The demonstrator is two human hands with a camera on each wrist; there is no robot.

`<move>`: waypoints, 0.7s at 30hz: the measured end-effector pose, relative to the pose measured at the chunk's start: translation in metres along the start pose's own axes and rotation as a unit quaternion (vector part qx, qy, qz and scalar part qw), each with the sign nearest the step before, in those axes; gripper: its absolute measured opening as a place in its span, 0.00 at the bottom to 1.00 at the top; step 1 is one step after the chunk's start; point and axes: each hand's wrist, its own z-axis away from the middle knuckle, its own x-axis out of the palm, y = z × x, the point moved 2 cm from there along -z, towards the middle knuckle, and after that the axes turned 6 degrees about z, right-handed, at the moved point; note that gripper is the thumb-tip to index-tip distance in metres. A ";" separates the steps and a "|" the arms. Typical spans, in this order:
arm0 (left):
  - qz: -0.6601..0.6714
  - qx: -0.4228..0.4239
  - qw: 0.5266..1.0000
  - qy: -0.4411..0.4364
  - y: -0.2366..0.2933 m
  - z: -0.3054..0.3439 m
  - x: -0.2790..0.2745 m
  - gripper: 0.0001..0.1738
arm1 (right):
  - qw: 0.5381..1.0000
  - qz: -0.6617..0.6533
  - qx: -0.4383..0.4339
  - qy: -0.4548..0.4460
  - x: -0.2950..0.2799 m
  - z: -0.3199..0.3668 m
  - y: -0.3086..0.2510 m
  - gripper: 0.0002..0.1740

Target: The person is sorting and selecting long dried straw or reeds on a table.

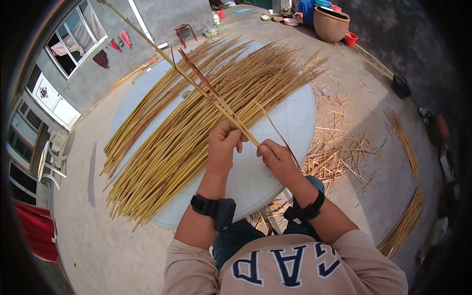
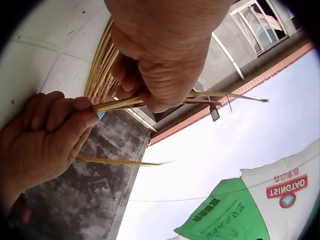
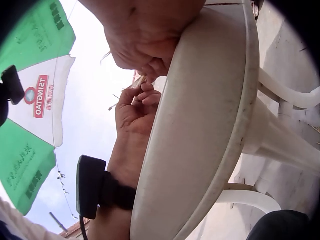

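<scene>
My left hand [image 1: 223,147] grips a long dry reed stalk [image 1: 199,88] over the near side of the white round table [image 1: 300,125]. The stalk slants up to the far left, with dry leaf blades along it. At its near end, the thumb and curled fingers of my right hand [image 1: 278,157] pinch it; a thin dry strip [image 1: 269,118] juts from that hand. The left wrist view shows a short stretch of stalk [image 2: 120,104] between the hands. Beside my left hand lies a wide pile of plumed reed stalks [image 1: 172,142], plumes pointing away.
A smaller row of stalks [image 1: 147,113] lies on the table's left. Peelings [image 1: 339,147] litter the ground at right, beyond which lie two bundles [image 1: 405,145]. At the back stand a large clay pot [image 1: 330,24] and a stool [image 1: 185,34]. A green-and-white umbrella [image 2: 225,210] hangs overhead.
</scene>
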 end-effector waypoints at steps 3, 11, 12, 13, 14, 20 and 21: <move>0.054 -0.021 0.998 -0.011 0.001 0.000 0.001 0.07 | 0.995 -0.091 0.016 -0.034 -0.002 0.000 0.003 0.15; 0.118 -0.055 0.991 -0.031 -0.002 -0.002 -0.001 0.07 | 0.988 -0.141 0.036 -0.049 -0.003 0.001 0.001 0.15; 0.118 -0.055 0.991 -0.031 -0.002 -0.002 0.001 0.07 | 0.988 -0.141 0.035 -0.050 -0.001 0.000 0.002 0.15; 0.092 -0.049 0.994 -0.022 -0.001 -0.002 0.004 0.07 | 0.993 -0.116 0.024 -0.023 0.000 0.000 0.003 0.14; 0.066 -0.042 0.997 -0.014 0.000 -0.002 0.006 0.07 | 0.996 -0.092 0.012 0.005 0.001 0.000 0.003 0.14; -0.038 -0.064 0.994 -0.083 -0.008 0.001 0.007 0.05 | 0.995 -0.091 0.027 0.021 0.001 -0.002 0.003 0.13; -0.038 -0.064 0.994 -0.083 -0.008 0.001 0.007 0.05 | 0.995 -0.091 0.027 0.021 0.001 -0.002 0.003 0.13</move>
